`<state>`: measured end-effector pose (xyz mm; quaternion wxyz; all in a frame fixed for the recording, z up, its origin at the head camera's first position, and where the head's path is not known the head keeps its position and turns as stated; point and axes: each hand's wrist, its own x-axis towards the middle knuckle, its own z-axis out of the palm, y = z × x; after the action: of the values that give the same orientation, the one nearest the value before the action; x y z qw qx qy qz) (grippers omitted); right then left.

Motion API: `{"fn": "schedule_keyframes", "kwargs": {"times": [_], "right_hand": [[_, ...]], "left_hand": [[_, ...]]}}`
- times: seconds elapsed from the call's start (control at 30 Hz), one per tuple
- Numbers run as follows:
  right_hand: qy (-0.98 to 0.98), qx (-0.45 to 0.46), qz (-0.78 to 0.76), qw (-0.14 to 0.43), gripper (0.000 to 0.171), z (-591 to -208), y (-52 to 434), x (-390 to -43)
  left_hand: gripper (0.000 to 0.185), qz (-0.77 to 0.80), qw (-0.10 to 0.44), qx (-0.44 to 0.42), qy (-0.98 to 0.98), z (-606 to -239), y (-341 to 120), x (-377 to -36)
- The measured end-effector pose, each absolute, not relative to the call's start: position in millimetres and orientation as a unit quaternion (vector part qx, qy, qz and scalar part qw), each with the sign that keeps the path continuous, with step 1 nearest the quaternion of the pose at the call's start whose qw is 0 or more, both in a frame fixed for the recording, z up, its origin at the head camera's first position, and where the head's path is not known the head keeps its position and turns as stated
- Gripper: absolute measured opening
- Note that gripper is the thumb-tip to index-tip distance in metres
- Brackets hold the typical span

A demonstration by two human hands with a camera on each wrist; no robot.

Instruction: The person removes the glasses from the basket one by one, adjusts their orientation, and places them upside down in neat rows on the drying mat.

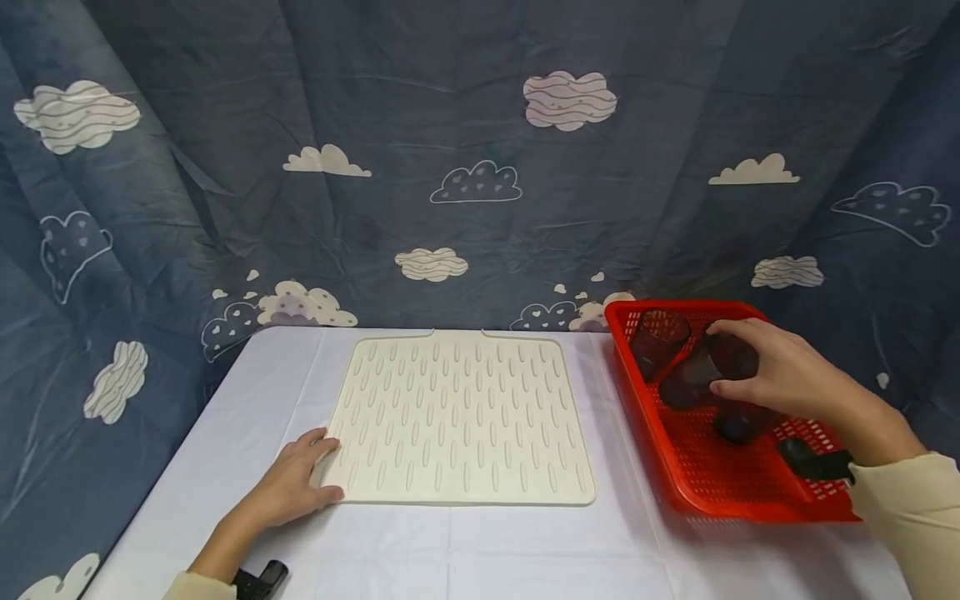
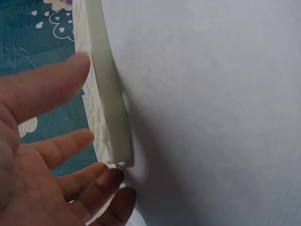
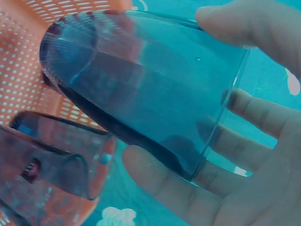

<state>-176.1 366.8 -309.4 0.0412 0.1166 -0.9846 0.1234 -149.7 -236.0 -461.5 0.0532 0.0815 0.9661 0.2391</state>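
My right hand (image 1: pixel 780 367) grips a dark, see-through drinking glass (image 1: pixel 688 379) near its rim. In the right wrist view this glass (image 3: pixel 131 80) is tilted, with the thumb on one side and the fingers on the other. It is above or inside a red plastic basket (image 1: pixel 660 454); how far it is off the basket floor I cannot tell. Other dark glasses lie around it, one glass (image 1: pixel 654 342) at the back left and another glass (image 1: pixel 742 421) under the hand. My left hand (image 1: pixel 288 483) rests with loose, spread fingers at the near left corner of a cream ridged draining mat (image 1: pixel 465 417).
A white cloth (image 1: pixel 450 550) covers the table beneath mat and basket. Behind the table hangs a dark blue curtain (image 1: pixel 420 100) with cloud prints. The basket's raised rim stands to the right of the mat, with a strip of cloth between them.
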Motion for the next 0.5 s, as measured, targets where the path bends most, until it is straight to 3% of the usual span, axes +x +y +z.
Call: {"fn": "schedule_keyframes", "kwargs": {"times": [0.27, 0.5], "right_hand": [[-0.982, 0.100, 0.151, 0.051, 0.078, -292.3, 362.5, -171.3], [-0.980, 0.104, 0.156, 0.064, 0.073, -287.9, 360.9, -169.6]], "left_hand": [[0.043, 0.281, -0.072, 0.092, 0.953, -450.2, -229.8, -145.9], [0.036, 0.362, -0.083, 0.063, 0.926, -433.8, -207.4, -145.5]]}}
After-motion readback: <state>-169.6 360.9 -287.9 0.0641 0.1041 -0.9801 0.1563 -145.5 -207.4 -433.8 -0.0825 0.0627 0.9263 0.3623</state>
